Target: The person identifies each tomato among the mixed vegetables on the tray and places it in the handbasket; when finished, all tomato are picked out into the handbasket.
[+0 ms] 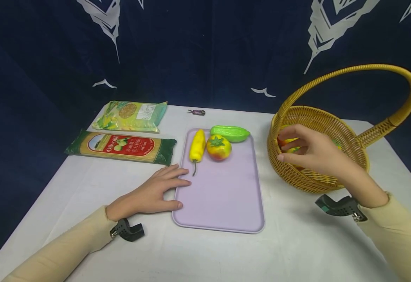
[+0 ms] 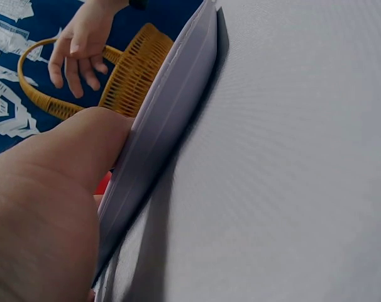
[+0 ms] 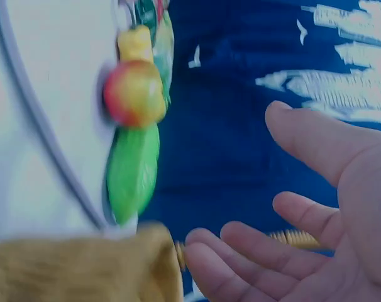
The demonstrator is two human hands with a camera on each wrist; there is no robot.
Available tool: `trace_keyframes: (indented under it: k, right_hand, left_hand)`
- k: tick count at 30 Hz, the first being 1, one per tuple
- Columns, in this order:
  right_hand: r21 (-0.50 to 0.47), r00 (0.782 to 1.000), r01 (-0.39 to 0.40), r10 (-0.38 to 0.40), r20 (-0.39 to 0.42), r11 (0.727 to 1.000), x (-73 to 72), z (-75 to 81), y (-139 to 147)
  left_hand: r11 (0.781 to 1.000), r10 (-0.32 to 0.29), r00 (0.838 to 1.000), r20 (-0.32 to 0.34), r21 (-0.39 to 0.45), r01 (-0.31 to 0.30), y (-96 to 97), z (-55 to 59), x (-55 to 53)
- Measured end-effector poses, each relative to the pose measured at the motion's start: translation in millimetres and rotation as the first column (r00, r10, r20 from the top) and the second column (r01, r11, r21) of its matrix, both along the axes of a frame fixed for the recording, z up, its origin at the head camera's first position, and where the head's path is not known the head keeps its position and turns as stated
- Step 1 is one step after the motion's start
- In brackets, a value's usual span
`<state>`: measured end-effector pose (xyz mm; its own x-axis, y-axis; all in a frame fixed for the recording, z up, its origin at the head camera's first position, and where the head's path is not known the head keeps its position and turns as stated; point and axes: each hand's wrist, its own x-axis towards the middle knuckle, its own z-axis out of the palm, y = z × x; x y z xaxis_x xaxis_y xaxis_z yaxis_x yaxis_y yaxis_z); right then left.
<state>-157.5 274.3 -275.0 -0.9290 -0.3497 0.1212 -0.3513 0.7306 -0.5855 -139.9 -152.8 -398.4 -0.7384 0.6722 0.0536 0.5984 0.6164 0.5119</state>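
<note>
My left hand [image 1: 152,192] rests at the left edge of the lilac tray [image 1: 223,199], its fingers spread over the rim. At the tray's far end lie a yellow chili pepper [image 1: 197,145], a red-yellow tomato [image 1: 219,147] with a green top, and a ridged green vegetable [image 1: 229,133] across the back corner. Above the wicker basket [image 1: 284,170] hovers my right hand [image 1: 319,152]; the right wrist view shows its fingers apart and loosely bent, holding nothing. Red, yellow and green items [image 1: 287,145] inside the basket are partly hidden behind that hand.
A pasta packet [image 1: 121,147] lies left of the tray, with a green-yellow bag [image 1: 131,116] behind it. Near the table's back edge sits a small dark wrapped candy [image 1: 197,112]. The basket's tall handle [image 1: 353,68] arches up at right. A dark patterned curtain [image 1: 205,51] hangs behind.
</note>
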Motion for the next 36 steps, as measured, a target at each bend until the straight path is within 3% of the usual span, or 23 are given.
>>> trace_keyframes:
  k: [4,19,28,36]
  right_hand:
    - [-0.042,0.998,-0.046,0.045,-0.038,0.998,-0.8,-8.6,-20]
    - [-0.094,0.996,0.064,-0.057,0.071,0.993,-18.3,-38.2,-72]
    - [-0.180,0.995,0.076,-0.064,0.073,0.981,-30.0,-54.9,-92]
    - [-0.188,0.994,0.096,-0.085,0.065,0.977,-39.4,-65.6,-107]
  left_hand:
    - [1.000,0.002,1.000,0.005,0.002,-0.002,0.6,0.0,0.1]
    - [1.000,-0.009,1.000,-0.026,0.016,0.009,-0.3,-1.8,-0.3]
    - [1.000,-0.010,1.000,-0.024,0.019,0.011,0.4,2.0,1.2]
    - [1.000,-0.013,0.999,-0.031,0.016,0.014,-0.9,-0.4,0.1]
